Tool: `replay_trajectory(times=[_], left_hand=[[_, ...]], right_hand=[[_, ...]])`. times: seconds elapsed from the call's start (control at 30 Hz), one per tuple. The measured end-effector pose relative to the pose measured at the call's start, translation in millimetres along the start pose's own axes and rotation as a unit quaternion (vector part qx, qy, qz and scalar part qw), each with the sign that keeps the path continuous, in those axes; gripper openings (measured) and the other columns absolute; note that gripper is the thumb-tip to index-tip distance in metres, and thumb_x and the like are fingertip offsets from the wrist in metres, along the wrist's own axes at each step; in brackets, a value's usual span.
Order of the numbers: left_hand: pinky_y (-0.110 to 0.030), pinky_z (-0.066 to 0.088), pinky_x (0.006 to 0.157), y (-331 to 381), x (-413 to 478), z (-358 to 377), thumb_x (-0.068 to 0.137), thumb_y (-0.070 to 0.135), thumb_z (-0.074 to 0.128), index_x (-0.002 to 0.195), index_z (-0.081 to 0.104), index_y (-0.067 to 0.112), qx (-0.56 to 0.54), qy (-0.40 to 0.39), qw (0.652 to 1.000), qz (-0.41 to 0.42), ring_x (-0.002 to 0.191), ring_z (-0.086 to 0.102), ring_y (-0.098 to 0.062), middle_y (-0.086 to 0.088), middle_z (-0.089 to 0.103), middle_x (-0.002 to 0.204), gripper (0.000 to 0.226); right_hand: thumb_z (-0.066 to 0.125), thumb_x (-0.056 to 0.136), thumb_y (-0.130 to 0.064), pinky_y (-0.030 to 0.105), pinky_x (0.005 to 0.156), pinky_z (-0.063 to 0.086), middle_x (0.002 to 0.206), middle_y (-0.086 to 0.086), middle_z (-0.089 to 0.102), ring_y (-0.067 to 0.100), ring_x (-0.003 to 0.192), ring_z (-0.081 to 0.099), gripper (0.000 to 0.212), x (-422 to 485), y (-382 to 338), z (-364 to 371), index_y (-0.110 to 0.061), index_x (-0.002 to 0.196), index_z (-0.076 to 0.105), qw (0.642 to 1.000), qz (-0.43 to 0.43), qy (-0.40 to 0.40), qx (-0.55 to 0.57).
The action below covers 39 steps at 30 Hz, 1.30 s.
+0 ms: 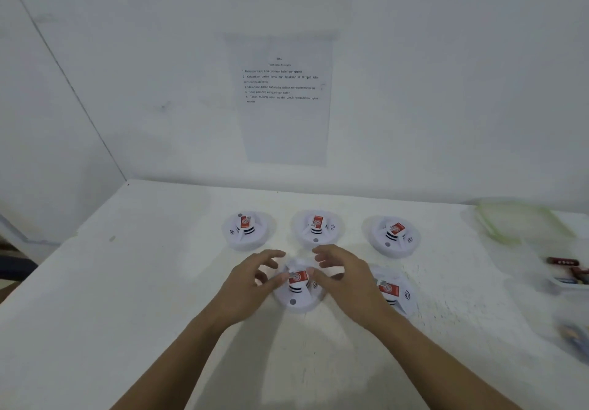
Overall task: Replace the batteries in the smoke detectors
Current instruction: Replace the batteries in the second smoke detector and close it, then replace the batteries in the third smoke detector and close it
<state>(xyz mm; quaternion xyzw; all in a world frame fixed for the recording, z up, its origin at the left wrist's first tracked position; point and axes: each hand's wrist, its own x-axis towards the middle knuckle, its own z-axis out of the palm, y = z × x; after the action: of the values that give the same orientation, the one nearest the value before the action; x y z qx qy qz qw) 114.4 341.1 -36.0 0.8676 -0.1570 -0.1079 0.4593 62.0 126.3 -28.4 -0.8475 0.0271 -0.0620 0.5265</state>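
Right, I see five smoke detectors on the white table [143,282], all white discs, each with a red battery showing on top. Three sit in a row across the middle of the frame: the left detector [247,232], the middle detector [317,229] and the right detector [393,236], each apart from its neighbour. Below that row are two more. The near detector [298,302] lies just below centre, between both hands, and the fifth detector [393,291] lies to its right, partly hidden behind the right forearm.

My left hand [251,279] comes in from the lower left. Its fingers are spread and loosely bent above the near detector's upper left rim, closed on nothing, and the thumb tip touches the left end of the red battery [298,277] on that detector. My right hand [344,277] mirrors it from the lower right: fingers loose and apart over the upper right rim, thumb tip against the battery's right end. I cannot tell whether the battery is seated or lifted; the picture is soft there.

On the wall in the upper centre hangs a printed sheet [280,90] with numbered lines. At the right edge a pale greenish container [522,221] rests on the table, and below it a small tray [567,274] holds dark and red items, too blurred to name.
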Motion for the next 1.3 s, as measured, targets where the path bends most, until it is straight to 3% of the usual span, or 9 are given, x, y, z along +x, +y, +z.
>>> replay_trajectory(times=[0.2,0.43,0.6,0.73,0.87,1.0,1.07,1.17,1.3], left_hand=[[-0.015,0.049,0.065,15.1,-1.3,-25.1,0.095,0.033,0.067,0.112,0.065,0.041,-0.111,0.085,0.99,0.01,0.074,0.062,-0.002,0.014,0.067,0.095,0.019],[-0.019,0.047,0.069,2.8,7.4,-46.1,0.096,0.032,0.067,0.113,0.065,0.037,-0.119,0.112,0.987,-0.002,0.074,0.063,-0.006,0.009,0.069,0.095,0.019],[-0.019,0.047,0.072,-13.2,19.9,-62.7,0.092,0.028,0.072,0.113,0.062,0.039,-0.071,0.16,0.984,-0.027,0.083,0.065,-0.01,0.006,0.067,0.103,0.026],[-0.026,0.047,0.083,-34.8,38.4,-77.7,0.088,0.032,0.076,0.135,0.05,0.037,-0.039,0.132,0.986,-0.092,0.11,0.058,-0.016,0.004,0.057,0.125,0.054],[-0.034,0.049,0.095,-47.3,56.9,-82.7,0.082,0.032,0.083,0.151,0.035,0.029,-0.016,0.074,0.988,-0.132,0.121,0.051,-0.017,0.005,0.047,0.14,0.084],[-0.031,0.046,0.096,-50.3,69.9,-83.9,0.071,0.03,0.092,0.154,0.029,0.024,0.013,0.044,0.99,-0.133,0.12,0.051,-0.018,0.008,0.045,0.142,0.105],[-0.025,0.046,0.088,-47.6,73.4,-83.4,0.064,0.03,0.096,0.141,0.042,0.029,0.021,0.035,0.992,-0.118,0.106,0.056,-0.01,0.015,0.055,0.128,0.094],[-0.009,0.042,0.072,-40.8,74.5,-80.4,0.049,0.042,0.094,0.115,0.05,0.036,0.022,0.047,0.995,-0.087,0.087,0.054,0.006,0.027,0.054,0.101,0.079],[-0.002,0.041,0.071,-44.5,73.5,-76.3,0.061,0.024,0.098,0.119,0.057,0.028,0.015,0.089,0.995,-0.051,0.091,0.057,0.001,0.013,0.06,0.111,0.071]], right_hand=[[0.072,0.091,-0.019,0.028,0.082,0.057,0.092,0.001,0.073,0.014,0.091,0.069,0.02,9.7,-16.7,-9.9,-0.028,0.108,0.068,0.984,0.0,0.043,0.172],[0.074,0.089,-0.016,0.029,0.085,0.053,0.093,0.006,0.074,0.015,0.09,0.069,0.025,26.9,-24.2,-7.0,-0.025,0.112,0.068,0.982,-0.001,0.023,0.187],[0.075,0.088,-0.021,0.016,0.08,0.047,0.094,-0.005,0.074,0.007,0.093,0.068,0.026,50.6,-31.9,12.4,-0.028,0.111,0.065,0.992,-0.003,-0.019,0.125],[0.077,0.086,-0.03,0.022,0.09,0.053,0.115,-0.009,0.066,0.003,0.107,0.061,0.044,83.0,-37.5,41.6,-0.029,0.126,0.059,0.997,-0.013,-0.067,0.032],[0.076,0.086,-0.031,0.037,0.108,0.045,0.143,0.001,0.051,0.015,0.131,0.049,0.071,108.5,-40.6,65.2,-0.019,0.147,0.042,0.989,0.011,-0.129,-0.073],[0.076,0.085,-0.017,0.037,0.099,0.044,0.135,0.013,0.056,0.03,0.124,0.052,0.063,124.9,-45.5,75.8,-0.004,0.138,0.046,0.977,0.02,-0.171,-0.128],[0.077,0.084,-0.017,0.04,0.099,0.046,0.131,0.013,0.057,0.031,0.119,0.054,0.062,131.6,-42.0,78.8,-0.004,0.136,0.046,0.97,0.028,-0.19,-0.148],[0.08,0.079,-0.016,0.037,0.09,0.049,0.122,0.011,0.064,0.027,0.108,0.059,0.055,138.3,-31.9,84.9,-0.005,0.126,0.053,0.971,0.02,-0.184,-0.15],[0.085,0.075,-0.012,0.041,0.093,0.054,0.118,0.005,0.068,0.024,0.108,0.064,0.05,136.9,-22.9,87.7,-0.008,0.118,0.061,0.987,0.012,-0.138,-0.08]])
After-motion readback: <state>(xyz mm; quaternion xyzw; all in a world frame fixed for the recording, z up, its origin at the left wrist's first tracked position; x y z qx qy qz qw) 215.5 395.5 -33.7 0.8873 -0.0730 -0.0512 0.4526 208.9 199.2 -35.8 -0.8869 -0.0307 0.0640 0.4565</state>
